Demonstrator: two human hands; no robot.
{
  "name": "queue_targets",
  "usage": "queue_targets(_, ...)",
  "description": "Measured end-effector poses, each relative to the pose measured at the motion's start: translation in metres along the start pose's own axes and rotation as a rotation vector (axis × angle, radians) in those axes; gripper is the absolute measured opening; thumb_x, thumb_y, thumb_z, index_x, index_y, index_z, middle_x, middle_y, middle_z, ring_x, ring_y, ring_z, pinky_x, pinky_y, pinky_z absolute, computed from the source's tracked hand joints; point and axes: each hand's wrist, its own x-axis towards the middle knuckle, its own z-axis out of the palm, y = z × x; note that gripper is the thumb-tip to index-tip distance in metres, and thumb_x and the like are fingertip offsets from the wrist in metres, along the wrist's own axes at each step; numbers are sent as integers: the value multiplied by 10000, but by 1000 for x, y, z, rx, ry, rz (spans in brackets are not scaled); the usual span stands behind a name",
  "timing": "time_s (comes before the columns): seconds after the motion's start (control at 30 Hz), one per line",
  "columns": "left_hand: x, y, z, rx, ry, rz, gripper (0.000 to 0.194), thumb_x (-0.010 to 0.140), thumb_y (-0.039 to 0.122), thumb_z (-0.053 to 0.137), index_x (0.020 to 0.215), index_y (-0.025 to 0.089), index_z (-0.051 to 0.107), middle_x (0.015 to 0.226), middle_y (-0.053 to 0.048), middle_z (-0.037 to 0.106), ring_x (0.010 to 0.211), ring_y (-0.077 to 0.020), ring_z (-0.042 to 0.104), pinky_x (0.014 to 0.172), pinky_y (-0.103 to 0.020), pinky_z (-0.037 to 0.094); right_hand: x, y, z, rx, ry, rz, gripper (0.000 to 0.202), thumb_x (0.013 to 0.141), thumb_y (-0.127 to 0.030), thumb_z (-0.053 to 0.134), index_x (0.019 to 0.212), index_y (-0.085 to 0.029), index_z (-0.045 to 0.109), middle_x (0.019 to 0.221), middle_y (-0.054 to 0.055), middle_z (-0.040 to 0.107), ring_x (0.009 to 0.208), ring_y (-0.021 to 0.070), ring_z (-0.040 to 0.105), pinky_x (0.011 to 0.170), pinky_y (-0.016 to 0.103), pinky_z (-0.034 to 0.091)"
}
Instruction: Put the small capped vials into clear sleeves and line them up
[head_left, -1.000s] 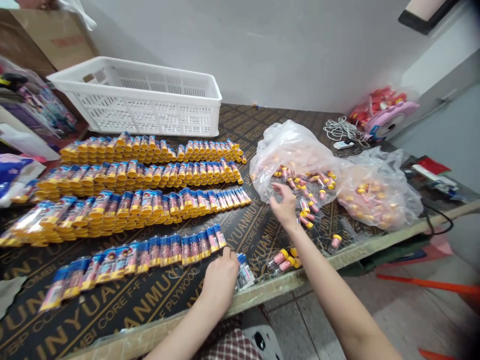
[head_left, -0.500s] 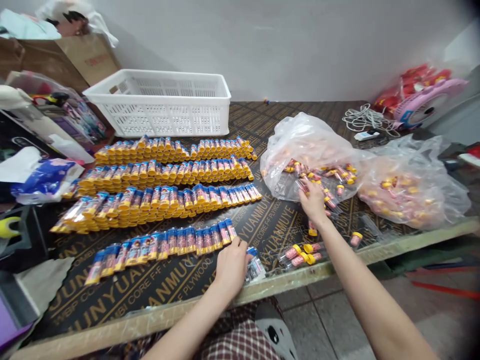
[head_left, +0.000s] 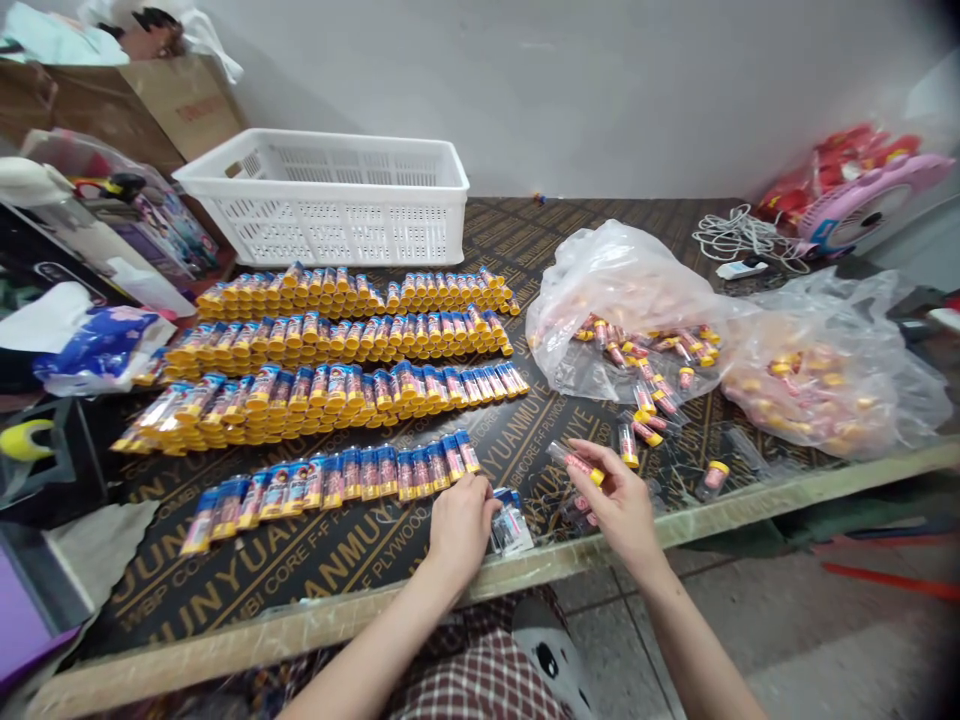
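My right hand (head_left: 619,500) pinches a clear tube with a yellow cap and pink contents (head_left: 574,463), held tilted over the front of the table. My left hand (head_left: 461,520) rests at the table's front with its fingers curled together, and whatever they hold is hidden. Beside its thumb lies a small stack of printed labels (head_left: 511,528). Just beyond it ends a single row of labelled tubes (head_left: 330,484) with blue tops and yellow caps. Several unlabelled yellow-capped tubes (head_left: 628,446) lie loose near the right hand, some partly hidden under it.
Stacked rows of labelled tubes (head_left: 337,395) fill the left and middle. Behind them stands a white plastic basket (head_left: 345,225). An open plastic bag of tubes (head_left: 611,265) and a second bag (head_left: 832,400) lie right. A pink fan (head_left: 862,205) and white cable (head_left: 739,238) sit at the back right.
My right hand has come back from the open bag toward the front edge, now with a yellow-capped tube in its fingers. My left hand stays beside the labels.
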Motion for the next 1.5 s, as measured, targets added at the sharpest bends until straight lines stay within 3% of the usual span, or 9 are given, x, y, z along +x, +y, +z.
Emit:
queue_targets(0.23, -1, -4, 1, 23, 18, 35, 127, 870, 207, 524, 784, 188, 615, 816, -53, 667, 781, -184, 619, 689, -263, 393, -14, 0, 13, 69, -2, 28, 259, 795, -395, 637, 955, -193, 615, 912, 66, 668, 794, 195, 626, 685, 321, 526)
queue_targets(0.4, -3, -7, 1, -106, 106, 59, 93, 801, 161, 573, 714, 193, 569, 803, -34, 632, 778, -174, 579, 685, -263, 386, -16, -7, 16, 61, 70, -72, 193, 798, -340, 648, 939, -208, 643, 949, 65, 644, 895, 211, 608, 817, 380, 508)
queue_targets(0.5, -1, -9, -1, -479, 142, 12, 117, 768, 188, 584, 673, 192, 516, 699, 2, 586, 677, -143, 549, 636, -245, 391, -19, -17, 15, 53, 94, -131, 144, 806, -306, 638, 924, -229, 665, 988, 72, 627, 971, 224, 589, 838, 384, 506)
queue_targets(0.67, 8, -11, -20, -1295, 64, -255, 291, 611, 236, 713, 717, 200, 444, 530, 82, 536, 478, -89, 510, 540, -213, 431, -30, -36, 14, 27, 28, -145, 217, 840, -265, 584, 1041, -269, 666, 1050, 66, 586, 958, 203, 593, 803, 341, 539)
queue_targets(0.77, 12, -12, -32, -1486, 75, -331, 429, 484, 170, 798, 830, 167, 543, 625, 36, 651, 519, -90, 571, 563, -209, 464, -36, -41, 20, 66, 20, -156, 246, 842, -238, 584, 1078, -285, 639, 1055, 54, 586, 978, 197, 587, 829, 337, 540)
queue_targets(0.83, 14, -14, -37, -1562, 86, -360, 376, 485, 201, 822, 785, 133, 604, 645, 16, 663, 545, -84, 583, 581, -206, 483, -38, -40, 26, 123, 20, -143, 256, 841, -226, 591, 1089, -283, 616, 1072, 52, 593, 992, 198, 588, 854, 347, 537)
queue_targets(1.13, 15, -21, -36, -1647, 195, -448, 343, 491, 371, 856, 632, 107, 689, 622, -22, 691, 547, -91, 610, 554, -194, 506, -44, -36, 37, 71, 6, -245, 262, 846, -199, 583, 1098, -259, 625, 1104, 75, 631, 1067, 234, 581, 919, 428, 494)
queue_targets(1.37, 14, -21, -36, -1628, 242, -451, 363, 465, 395, 861, 604, 109, 686, 586, -24, 687, 513, -92, 601, 534, -191, 496, -46, -36, 39, 13, 31, -342, 294, 833, -134, 592, 1106, -238, 624, 1094, 72, 642, 1056, 216, 588, 914, 404, 479)
queue_targets(1.5, 13, -20, -34, -1579, 260, -423, 359, 529, 414, 830, 623, 103, 677, 597, -19, 675, 530, -90, 590, 549, -198, 499, -47, -37, 42, 23, -41, -370, 323, 829, -108, 586, 1111, -262, 619, 1101, 58, 638, 1053, 203, 589, 919, 384, 478)
